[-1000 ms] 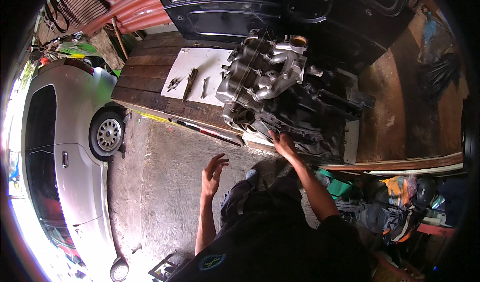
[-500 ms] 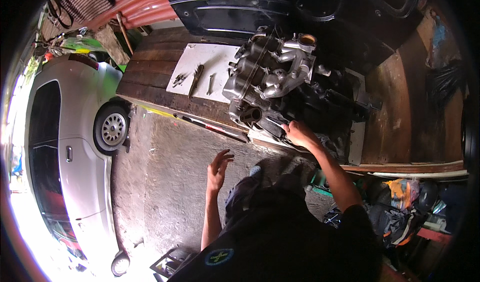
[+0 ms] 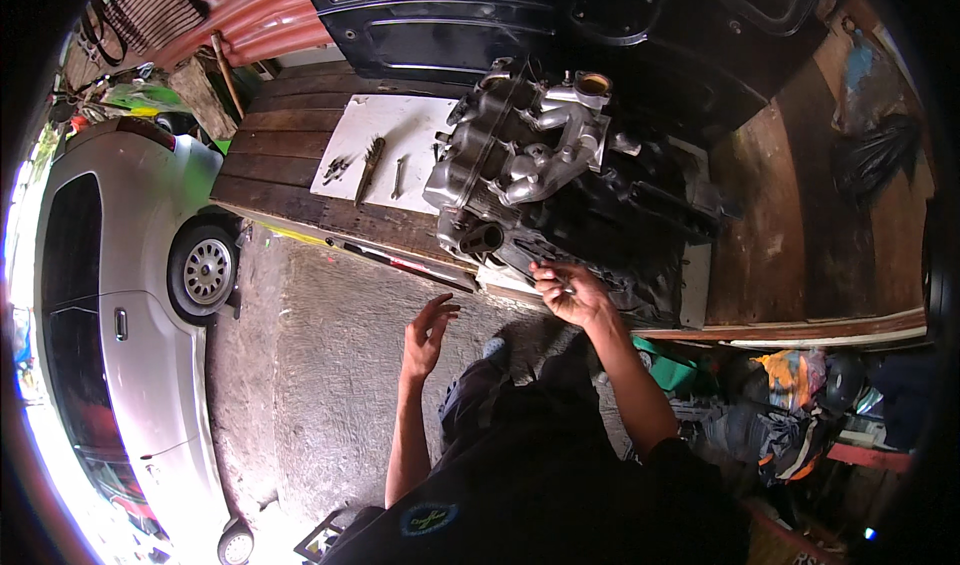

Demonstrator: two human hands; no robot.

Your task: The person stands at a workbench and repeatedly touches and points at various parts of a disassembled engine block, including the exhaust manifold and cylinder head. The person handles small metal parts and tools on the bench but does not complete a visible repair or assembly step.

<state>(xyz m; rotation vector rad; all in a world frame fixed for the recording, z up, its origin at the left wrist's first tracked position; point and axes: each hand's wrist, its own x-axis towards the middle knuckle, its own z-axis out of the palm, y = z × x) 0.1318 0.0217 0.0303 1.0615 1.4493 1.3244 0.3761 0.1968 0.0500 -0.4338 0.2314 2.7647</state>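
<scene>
On the workbench (image 3: 285, 125) sits a car engine (image 3: 500, 155) with silver-grey metal covers, curved intake pipes and a darker lower part. My right hand (image 3: 572, 295) is at the engine's near side, its fingers curled with the palm partly turned up. A small metallic thing seems to show among those fingers, too small to name. My left hand (image 3: 428, 335) hangs over the floor in front of the bench, fingers apart and nothing in it. Left of the engine, a white board (image 3: 345, 135) carries a brush (image 3: 370, 170), a wrench (image 3: 398, 178) and several small dark parts (image 3: 337, 170).
A black vehicle panel (image 3: 440, 30) stands behind the engine. To the left, a silver car (image 3: 150, 365) is parked on the concrete floor (image 3: 320, 395). At lower right lie a green container (image 3: 672, 370) and a heap of bags and cloths (image 3: 790, 405). A black plastic bag (image 3: 880, 155) hangs farther right.
My right hand has drawn back from the engine's near edge, and its palm has turned upward. My left hand keeps nearly the same pose. The whole view has shifted slightly.
</scene>
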